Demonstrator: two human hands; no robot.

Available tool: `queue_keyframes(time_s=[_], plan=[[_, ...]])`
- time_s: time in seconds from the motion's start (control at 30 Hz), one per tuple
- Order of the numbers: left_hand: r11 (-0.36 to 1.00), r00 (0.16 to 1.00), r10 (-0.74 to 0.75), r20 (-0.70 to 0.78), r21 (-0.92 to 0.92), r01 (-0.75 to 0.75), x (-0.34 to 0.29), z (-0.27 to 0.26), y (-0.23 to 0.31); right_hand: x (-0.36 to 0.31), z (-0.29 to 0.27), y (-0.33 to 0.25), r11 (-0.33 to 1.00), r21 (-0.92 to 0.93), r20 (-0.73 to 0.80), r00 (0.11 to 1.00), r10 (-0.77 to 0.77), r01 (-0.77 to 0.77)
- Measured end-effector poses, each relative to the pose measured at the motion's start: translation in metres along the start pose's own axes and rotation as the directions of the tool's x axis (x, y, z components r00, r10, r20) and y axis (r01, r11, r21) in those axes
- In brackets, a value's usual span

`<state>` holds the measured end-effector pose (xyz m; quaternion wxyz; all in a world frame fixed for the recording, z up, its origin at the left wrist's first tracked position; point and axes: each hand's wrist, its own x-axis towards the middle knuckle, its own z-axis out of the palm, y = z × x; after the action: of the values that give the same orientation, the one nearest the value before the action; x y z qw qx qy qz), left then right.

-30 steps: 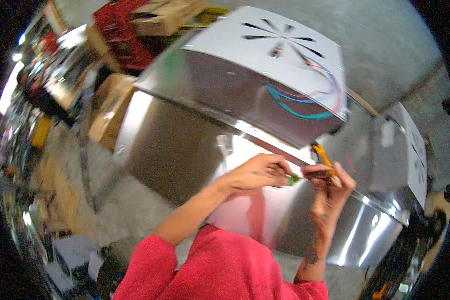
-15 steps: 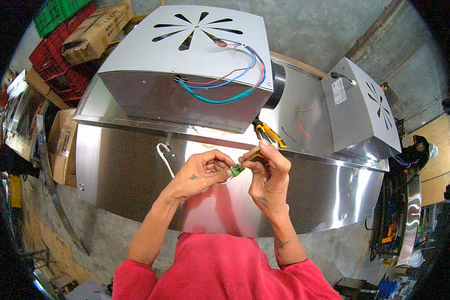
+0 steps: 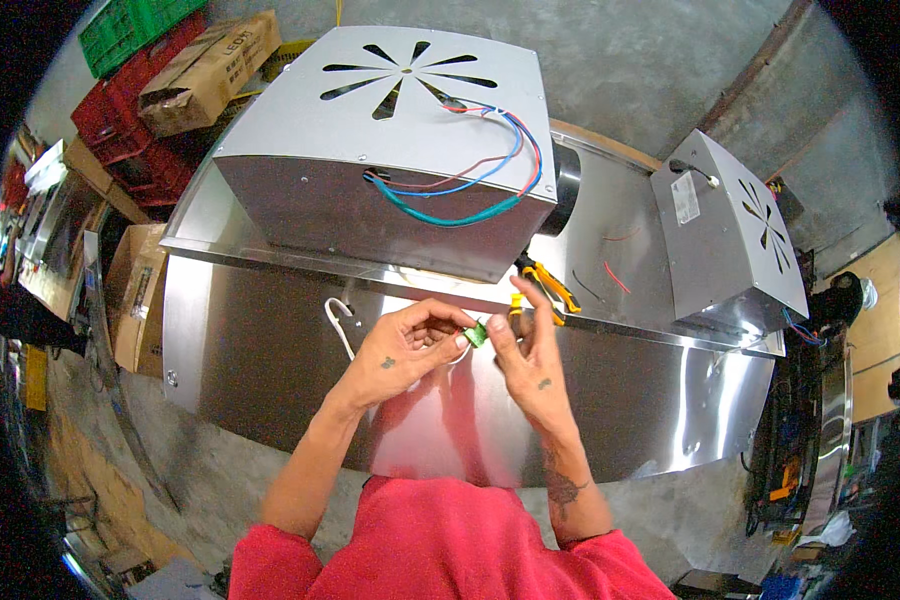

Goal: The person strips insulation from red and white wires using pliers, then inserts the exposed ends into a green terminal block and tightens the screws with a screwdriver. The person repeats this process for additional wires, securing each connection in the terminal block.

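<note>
Both hands, left hand and right hand, pinched on small green connector.

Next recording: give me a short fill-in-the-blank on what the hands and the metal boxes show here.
1. The left hand and right hand pinch a small ____ plastic part between them.
2. Yellow-handled pliers lie on the shiny steel sheet, beside the ____ hand.
3. Loose coloured wires come out of the ____ of the two grey metal boxes.

Missing words: green; right; larger
</note>
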<state>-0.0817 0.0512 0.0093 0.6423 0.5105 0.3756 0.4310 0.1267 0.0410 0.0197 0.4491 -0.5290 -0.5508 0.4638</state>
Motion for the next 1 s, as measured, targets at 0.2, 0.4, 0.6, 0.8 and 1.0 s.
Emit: queue_keyframes(time_s=[0.2,0.4,0.6,0.8,1.0], plan=[[0.992,1.000,0.000,0.000,0.123,0.000,-0.005,0.000,0.006,-0.003,0.016,0.006,0.991,0.135,-0.064,0.998,-0.008,0.017],[0.999,0.997,0.011,-0.074,0.035,-0.008,-0.008,0.000,0.006,0.001,0.011,0.007,0.985,0.173,-0.070,0.997,-0.016,0.028],[0.986,0.988,0.047,-0.145,0.164,-0.023,-0.009,0.003,0.012,0.001,0.013,0.007,0.971,0.238,-0.072,0.997,0.028,-0.010],[0.975,0.989,0.051,-0.142,0.219,-0.019,-0.009,0.005,0.011,-0.001,0.014,0.009,0.945,0.320,-0.039,0.995,0.093,-0.075],[0.970,0.993,0.010,-0.122,0.244,0.020,-0.010,0.004,0.019,-0.001,0.015,0.010,0.930,0.359,-0.036,0.994,0.102,-0.083]])
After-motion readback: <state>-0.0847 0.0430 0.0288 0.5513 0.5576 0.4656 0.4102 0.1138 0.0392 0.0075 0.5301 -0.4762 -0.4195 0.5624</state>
